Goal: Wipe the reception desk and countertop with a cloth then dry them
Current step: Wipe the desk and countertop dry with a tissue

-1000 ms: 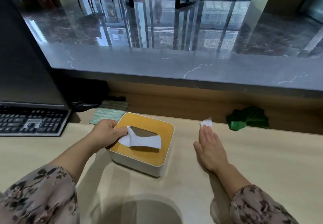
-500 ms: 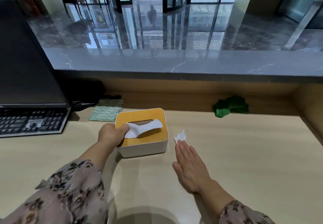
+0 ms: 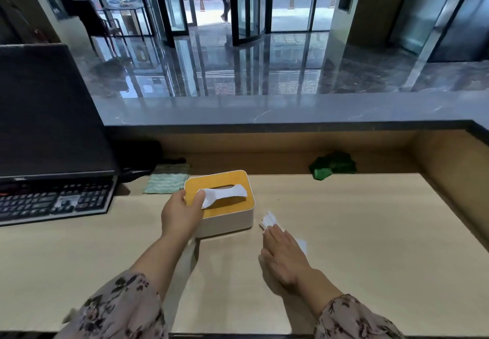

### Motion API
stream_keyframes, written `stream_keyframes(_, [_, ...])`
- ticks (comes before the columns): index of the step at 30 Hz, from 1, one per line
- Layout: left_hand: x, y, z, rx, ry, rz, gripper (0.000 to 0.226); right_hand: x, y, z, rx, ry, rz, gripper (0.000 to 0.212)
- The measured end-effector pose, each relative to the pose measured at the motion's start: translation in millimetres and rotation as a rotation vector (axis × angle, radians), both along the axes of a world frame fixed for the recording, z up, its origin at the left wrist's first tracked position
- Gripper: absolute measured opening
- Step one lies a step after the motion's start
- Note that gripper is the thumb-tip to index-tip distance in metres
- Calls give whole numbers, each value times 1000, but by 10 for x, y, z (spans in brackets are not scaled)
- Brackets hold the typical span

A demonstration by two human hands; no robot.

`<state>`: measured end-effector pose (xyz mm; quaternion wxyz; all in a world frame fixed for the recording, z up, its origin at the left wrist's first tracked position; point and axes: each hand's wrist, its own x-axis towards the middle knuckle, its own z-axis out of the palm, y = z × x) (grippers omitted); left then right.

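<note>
My left hand (image 3: 182,213) grips the left end of a white tissue box (image 3: 229,221) with a yellow-orange lid; a white tissue sticks out of its slot. My right hand (image 3: 284,258) lies flat, palm down, pressing a white tissue (image 3: 267,219) onto the pale wooden desk (image 3: 370,232), just right of the box. The tissue shows beyond my fingertips and beside my hand. The grey marble countertop (image 3: 291,109) runs across above the desk.
A crumpled green cloth (image 3: 332,165) lies at the back right of the desk. A folded striped teal cloth (image 3: 166,180) lies behind the box. A black keyboard (image 3: 53,201) and monitor (image 3: 47,116) stand at the left. A wooden side wall (image 3: 455,174) closes the desk's right end.
My right hand has slid the tissue back toward me and leftward, ending beside the box. My left hand stays on the tissue box. The camera has tilted up.
</note>
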<state>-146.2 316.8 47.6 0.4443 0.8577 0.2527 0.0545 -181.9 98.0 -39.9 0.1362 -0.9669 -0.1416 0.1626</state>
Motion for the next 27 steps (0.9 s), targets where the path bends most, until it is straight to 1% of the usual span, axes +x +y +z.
stream_keyframes(3, [-230, -128, 75, 118, -93, 118, 41, -114, 48, 128, 100, -16, -72, 54])
stream_keyframes(4, [-299, -177, 94, 118, -98, 141, 36, -147, 64, 188, 130, -24, -99, 55])
stream_keyframes(5, [-340, -220, 93, 68, -81, 121, 31, -170, 86, 245, 160, -36, -121, 56])
stream_keyframes(7, [-441, -345, 90, -176, 5, -3, 26, -255, 135, 410, 224, -83, -153, 57])
stream_keyframes(9, [-536, -480, 105, -474, 164, -113, 36, -357, 211, 579, 265, -129, -144, 64])
stream_keyframes(10, [-572, -536, 128, -583, 239, -154, 41, -412, 252, 655, 276, -155, -123, 77])
stream_keyframes(11, [-598, -591, 147, -677, 279, -184, 42, -466, 287, 709, 298, -193, -108, 96])
stream_keyframes(12, [-616, -622, 163, -771, 291, -214, 42, -531, 323, 764, 310, -223, -91, 109])
stream_keyframes(13, [-624, -654, 183, -860, 293, -240, 41, -580, 360, 804, 311, -248, -73, 110])
stream_keyframes(14, [-626, -670, 201, -934, 283, -256, 41, -629, 400, 849, 312, -268, -48, 99])
stream_keyframes(16, [-625, -667, 245, -1018, 221, -234, 38, -725, 485, 946, 310, -260, 8, 69])
stream_keyframes(18, [-631, -630, 314, -1000, 174, -185, 30, -773, 518, 985, 357, -250, 73, 62])
stream_keyframes(19, [-634, -610, 352, -975, 166, -166, 26, -780, 516, 1005, 432, -247, 94, 60])
stream_keyframes(20, [-637, -586, 386, -950, 157, -155, 23, -782, 506, 1045, 553, -237, 87, 56])
stream_keyframes(21, [-633, -551, 421, -930, 152, -143, 21, -778, 486, 1101, 697, -226, 24, 48])
stream_keyframes(22, [-632, -521, 464, -918, 147, -138, 19, -746, 444, 1155, 834, -235, -89, 35])
stream_keyframes(23, [-618, -490, 499, -916, 146, -137, 22, -686, 384, 1195, 939, -270, -225, 28])
stream_keyframes(24, [-607, -472, 528, -918, 145, -140, 26, -636, 327, 1266, 1003, -286, -346, 26])
stream_keyframes(25, [-574, -474, 574, -919, 146, -146, 27, -545, 256, 1330, 1037, -248, -437, 23])
stream_keyframes(26, [-565, -471, 625, -912, 152, -163, 24, -477, 210, 1395, 1051, -156, -486, 20])
stream_keyframes(27, [-537, -469, 655, -905, 159, -181, 22, -405, 182, 1442, 1069, -21, -501, 18])
